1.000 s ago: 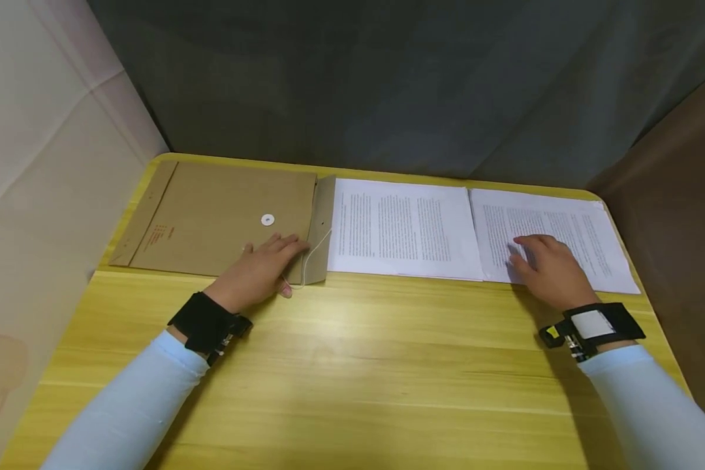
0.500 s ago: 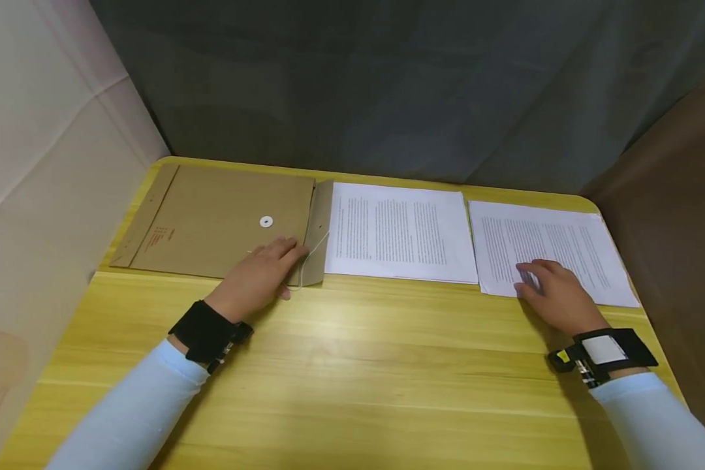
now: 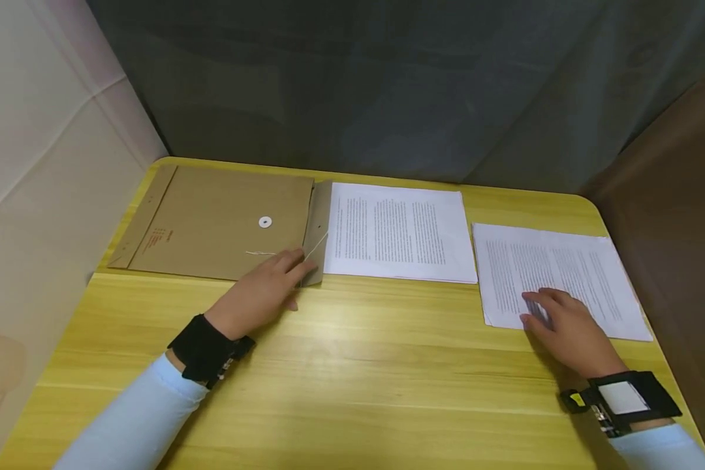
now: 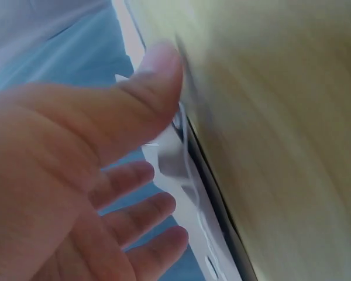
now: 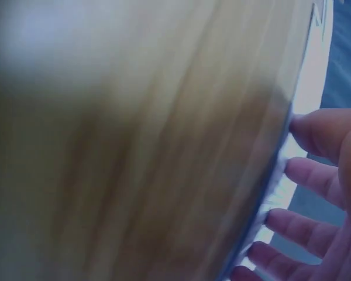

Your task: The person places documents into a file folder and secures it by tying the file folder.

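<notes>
Printed sheet (image 3: 558,277) under R hand (image 3: 566,326); L hand (image 3: 258,290) on envelope (image 3: 217,219).

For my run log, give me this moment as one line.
left hand: rests on brown envelope by its string | right hand: fingers flat on right paper stack | middle paper stack: untouched

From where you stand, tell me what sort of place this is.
Probably a small desk set up for paperwork, screened off by hanging cloth. A yellow wooden table holds a brown string-tie envelope and two printed paper stacks; a grey curtain hangs behind.
</notes>
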